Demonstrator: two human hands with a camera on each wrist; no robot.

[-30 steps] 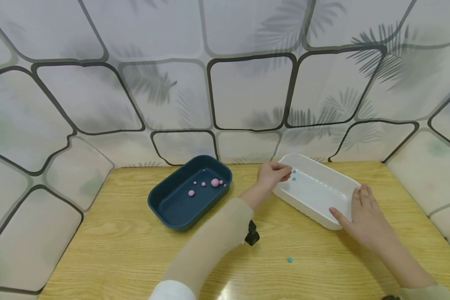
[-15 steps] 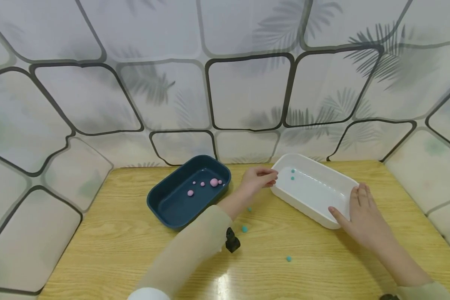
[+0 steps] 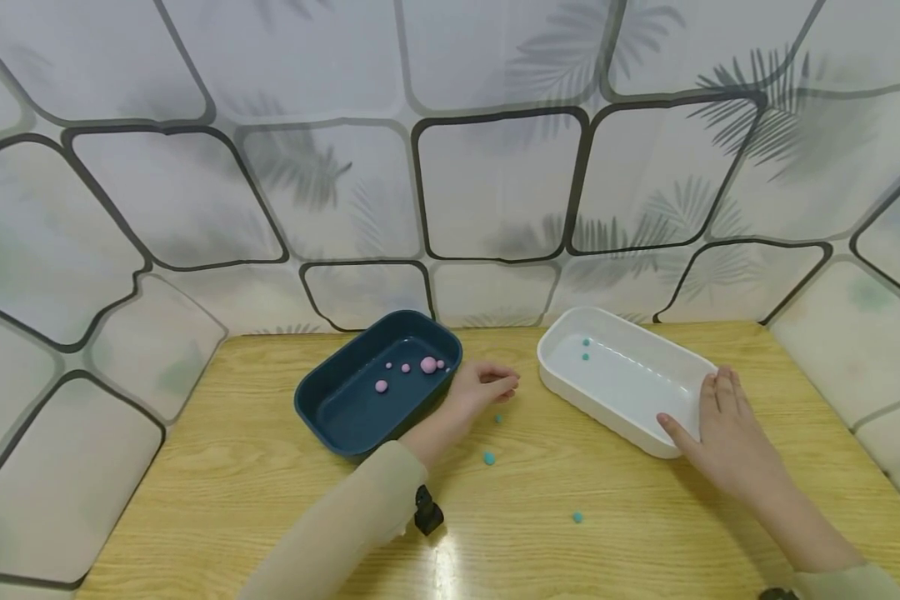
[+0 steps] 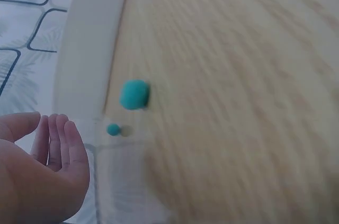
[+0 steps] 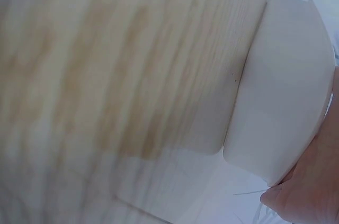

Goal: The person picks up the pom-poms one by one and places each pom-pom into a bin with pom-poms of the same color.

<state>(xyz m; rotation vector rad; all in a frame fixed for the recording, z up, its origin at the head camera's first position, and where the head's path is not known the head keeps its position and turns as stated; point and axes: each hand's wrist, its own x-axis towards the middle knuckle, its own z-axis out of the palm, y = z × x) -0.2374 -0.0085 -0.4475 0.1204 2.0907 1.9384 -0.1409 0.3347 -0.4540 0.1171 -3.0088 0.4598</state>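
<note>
My left hand (image 3: 483,389) hovers over the table between the two dishes, thumb and fingers loosely bent around nothing. Below and in front of it lie a tiny teal ball (image 3: 498,418) and a larger teal ball (image 3: 489,458); the left wrist view shows this larger teal ball (image 4: 135,95) near the fingers. Two small teal balls (image 3: 586,357) sit inside the white dish (image 3: 630,425). Against that dish's right end rests my right hand (image 3: 738,442), fingers straight and thumb at the near rim. In the right wrist view part of this hand (image 5: 307,192) touches the rim.
Left of my left hand stands a dark blue dish (image 3: 337,425) with several pink balls (image 3: 428,365) inside. Another teal ball (image 3: 577,517) lies near the table's (image 3: 217,500) front. A patterned backdrop (image 3: 495,183) rises behind and at both sides.
My left hand has drawn back leftward from over the white dish's left end to beside the blue dish, uncovering two teal balls on the table. The right hand stays at the white dish.
</note>
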